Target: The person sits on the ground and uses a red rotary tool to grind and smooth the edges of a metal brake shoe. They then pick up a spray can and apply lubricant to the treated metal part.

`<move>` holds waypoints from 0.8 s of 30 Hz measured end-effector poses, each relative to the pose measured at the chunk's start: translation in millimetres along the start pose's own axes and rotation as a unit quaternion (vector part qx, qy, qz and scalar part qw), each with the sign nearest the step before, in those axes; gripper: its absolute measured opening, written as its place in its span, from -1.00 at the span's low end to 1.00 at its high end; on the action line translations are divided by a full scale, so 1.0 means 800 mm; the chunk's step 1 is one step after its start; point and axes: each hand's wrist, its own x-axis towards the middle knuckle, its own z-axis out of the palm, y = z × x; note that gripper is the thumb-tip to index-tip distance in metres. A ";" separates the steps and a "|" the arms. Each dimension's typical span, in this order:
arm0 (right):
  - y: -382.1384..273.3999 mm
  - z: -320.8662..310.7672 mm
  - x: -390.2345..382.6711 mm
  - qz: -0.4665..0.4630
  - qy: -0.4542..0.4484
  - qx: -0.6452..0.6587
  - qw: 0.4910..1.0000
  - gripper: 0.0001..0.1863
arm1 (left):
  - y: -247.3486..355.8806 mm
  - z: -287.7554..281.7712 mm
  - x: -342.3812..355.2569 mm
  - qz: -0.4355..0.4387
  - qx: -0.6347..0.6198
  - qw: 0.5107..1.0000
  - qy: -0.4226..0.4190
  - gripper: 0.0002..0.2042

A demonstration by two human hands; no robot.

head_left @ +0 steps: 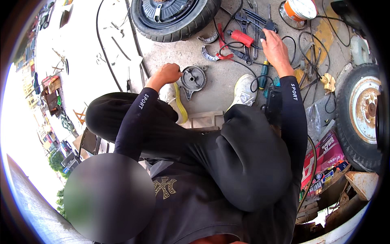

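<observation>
Metal cover (193,83) is laid close, presumably for reach; left hand (164,75) curled, right hand (276,49) part-bent at tools (244,24); grips cannot be told.

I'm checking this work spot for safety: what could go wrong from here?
The black cable looped among the tools might catch the right hand. The teal-and-yellow screwdriver beside the right shoe could roll underfoot. The round metal part near the left shoe may get kicked.

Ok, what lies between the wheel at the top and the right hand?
In the head view, a red-bodied tool and slim metal tools lie on the ground between the wheel and the right hand.
</observation>
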 end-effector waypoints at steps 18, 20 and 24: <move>-0.021 0.052 0.049 0.173 -0.274 0.059 0.944 -0.36 | 0.101 0.017 0.129 0.102 -0.132 0.912 0.376 -0.52; -0.020 0.006 0.036 0.236 -0.246 0.176 0.923 -0.35 | 0.107 0.008 0.151 0.109 -0.104 0.910 0.386 -0.51; -0.043 -0.071 -0.001 0.243 -0.090 0.509 0.821 -0.41 | 0.099 0.020 0.181 0.087 -0.016 0.917 0.388 -0.52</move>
